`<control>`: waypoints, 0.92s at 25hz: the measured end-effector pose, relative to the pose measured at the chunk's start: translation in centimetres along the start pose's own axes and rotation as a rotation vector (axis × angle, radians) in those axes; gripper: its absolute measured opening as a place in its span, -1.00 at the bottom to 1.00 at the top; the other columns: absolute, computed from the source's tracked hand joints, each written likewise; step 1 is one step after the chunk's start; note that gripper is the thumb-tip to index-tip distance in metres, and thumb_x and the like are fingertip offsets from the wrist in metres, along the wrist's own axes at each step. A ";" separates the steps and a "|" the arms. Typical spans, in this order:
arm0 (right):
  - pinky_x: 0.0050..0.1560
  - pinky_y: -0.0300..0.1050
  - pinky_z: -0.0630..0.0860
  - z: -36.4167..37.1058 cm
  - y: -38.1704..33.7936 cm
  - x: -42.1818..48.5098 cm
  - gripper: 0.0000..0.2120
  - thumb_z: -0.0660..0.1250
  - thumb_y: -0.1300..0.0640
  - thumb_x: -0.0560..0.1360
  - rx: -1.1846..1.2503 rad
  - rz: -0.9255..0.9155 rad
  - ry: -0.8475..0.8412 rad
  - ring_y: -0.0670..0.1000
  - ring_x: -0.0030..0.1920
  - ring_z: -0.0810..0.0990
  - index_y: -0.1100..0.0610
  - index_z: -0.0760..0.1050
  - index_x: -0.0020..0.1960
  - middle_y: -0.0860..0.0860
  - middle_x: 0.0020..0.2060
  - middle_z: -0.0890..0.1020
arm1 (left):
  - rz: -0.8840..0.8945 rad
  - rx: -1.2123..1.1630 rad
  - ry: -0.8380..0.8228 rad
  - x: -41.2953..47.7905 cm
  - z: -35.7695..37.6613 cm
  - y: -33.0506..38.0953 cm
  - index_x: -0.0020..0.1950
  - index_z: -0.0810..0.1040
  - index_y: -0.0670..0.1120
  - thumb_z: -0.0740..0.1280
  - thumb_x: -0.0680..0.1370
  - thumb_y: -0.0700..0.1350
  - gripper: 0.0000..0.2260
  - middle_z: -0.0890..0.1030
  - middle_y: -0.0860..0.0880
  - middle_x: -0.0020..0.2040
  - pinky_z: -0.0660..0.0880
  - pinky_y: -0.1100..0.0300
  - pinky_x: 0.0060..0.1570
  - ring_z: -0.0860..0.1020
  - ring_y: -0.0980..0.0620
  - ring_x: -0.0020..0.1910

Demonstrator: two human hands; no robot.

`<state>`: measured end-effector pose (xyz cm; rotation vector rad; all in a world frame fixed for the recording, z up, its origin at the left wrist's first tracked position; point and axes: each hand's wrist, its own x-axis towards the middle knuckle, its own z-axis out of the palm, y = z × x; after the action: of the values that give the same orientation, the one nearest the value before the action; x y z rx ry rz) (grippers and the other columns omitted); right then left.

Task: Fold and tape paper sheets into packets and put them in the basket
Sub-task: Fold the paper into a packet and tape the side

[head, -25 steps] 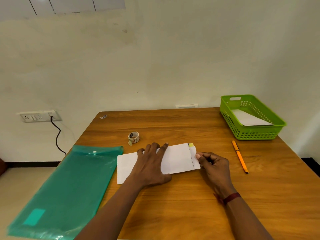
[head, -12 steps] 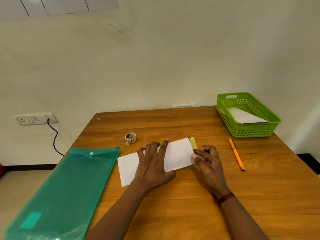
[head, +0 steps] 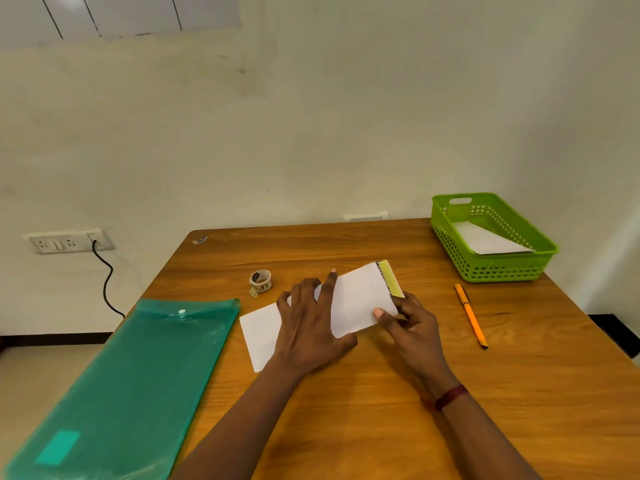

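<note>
Left hand [head: 310,327] lies flat, palm down, fingers spread, pressing the folded white paper [head: 356,299] onto the wooden table [head: 346,410]; nothing clasped in it, just weight on the sheet. Right hand [head: 410,323] pinches the paper's near right corner, thumb on top & fingers curled underneath, so that end is lifted a bit off the wood. Just beyond the pinch, along the paper's right edge, a yellow-green strip [head: 389,277] shows w/ a dark printed line beside it; can't tell whether it's tape or part of the sheet. The paper's left end sticks out from under the left hand, flat on the table.

Behind the left hand's fingertips, a little to the left, sits a small tape roll [head: 260,280], loose tail hanging, not touching the paper. Left of the left hand, apart from the sheet, a teal plastic folder [head: 138,375] w/ a snap button runs to the table's near left edge. Right of the right hand, apart, an orange pen [head: 471,315] lies on the wood. Further back & right of the pinch, at the table's far right corner, a green basket [head: 498,268] holds a white folded packet [head: 485,240] leaning inside. Dark red band [head: 450,396] on the right wrist. On the wall far left, a socket strip [head: 65,241] w/ a black cable [head: 105,282] plugged in
</note>
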<state>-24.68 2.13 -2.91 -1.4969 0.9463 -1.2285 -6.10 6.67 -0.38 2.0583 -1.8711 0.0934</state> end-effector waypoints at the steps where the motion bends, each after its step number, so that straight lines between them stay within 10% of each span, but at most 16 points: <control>1: 0.07 -0.01 0.62 0.3 -0.8 0.2 -0.64 0.42 0.04 0.44 0.023 -0.022 0.012 -0.04 0.22 0.55 -0.03 0.55 0.23 -0.13 0.19 0.58 | -0.002 -0.021 0.015 0.2 -0.2 0.1 0.55 -0.19 0.13 0.31 0.31 0.43 0.01 0.16 -0.04 0.44 0.13 -0.11 0.44 0.16 -0.04 0.41; 10: -0.02 0.08 0.64 1.1 -7.2 3.9 -0.23 0.39 0.27 0.50 0.141 -0.148 0.011 0.07 0.04 0.67 -0.33 0.14 0.46 0.15 -0.01 0.67 | -0.159 -0.349 0.078 1.8 -4.1 1.4 0.54 -0.03 0.12 0.29 0.21 0.53 0.04 0.20 0.01 0.38 0.28 -0.05 0.28 0.19 0.02 0.35; 16: 0.09 0.21 0.59 0.6 -10.2 5.6 -0.55 0.32 0.34 0.54 0.142 -0.260 -0.037 0.11 0.05 0.65 -0.02 0.50 0.35 0.07 0.01 0.68 | -0.240 -1.080 0.012 3.0 -9.5 1.6 0.18 0.54 0.02 0.42 0.51 0.08 -0.71 0.66 0.03 0.02 0.63 0.15 -0.07 0.64 0.06 -0.04; 23: 0.12 -0.14 0.58 1.5 -12.3 5.0 -0.67 0.33 0.33 0.54 0.103 -0.287 -0.081 -0.10 0.19 0.57 0.03 0.58 0.21 -0.06 0.15 0.63 | -0.191 -1.348 0.048 3.4 -12.2 2.7 0.15 0.57 -0.14 0.33 0.58 -0.28 -0.83 0.70 -0.07 -0.01 0.63 0.00 0.00 0.68 -0.06 -0.03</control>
<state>-22.23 0.79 10.17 -1.6256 0.6195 -1.3856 -5.98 6.95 12.56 1.1825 -1.0765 -0.8919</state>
